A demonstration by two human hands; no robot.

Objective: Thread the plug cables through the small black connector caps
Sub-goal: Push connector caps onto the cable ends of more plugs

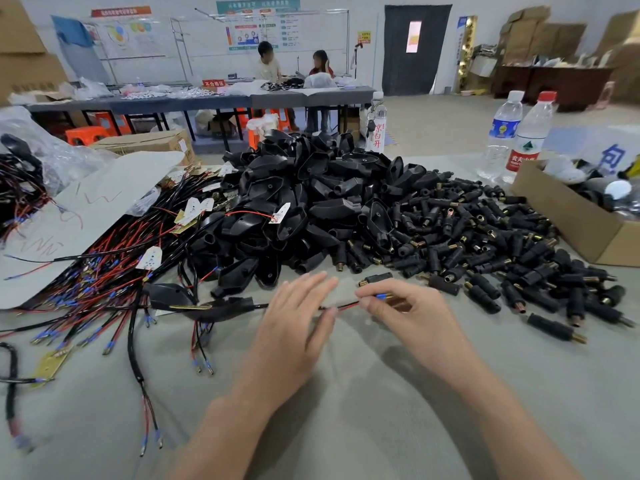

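Right hand [398, 311] pinches the blue-tipped end of a cable [341, 307]; left hand [294, 317] covers it, fingers straight, its grip hidden.

Brightness: bright, even and soft throughout.
Light source: overhead, judging by the shadows.
Shadows: soft grey patches on the table [346, 410] under the left hand [294, 317] and right hand [408, 306], nearer than the pile of black caps [311, 202].
Glare: small sheen spots on the pile; the door panel [414, 36] far behind it, to the right, is washed out.
Blur: left fingertips smear slightly; wire ends [20, 441] far left of the pile are smeared; the cable [346, 305] between the hands is crisp.
Distortion: wide-angle; the long table [207, 102] behind the pile bows.
Focus: pile sharp; 2 seated people [268, 64] behind it soft.
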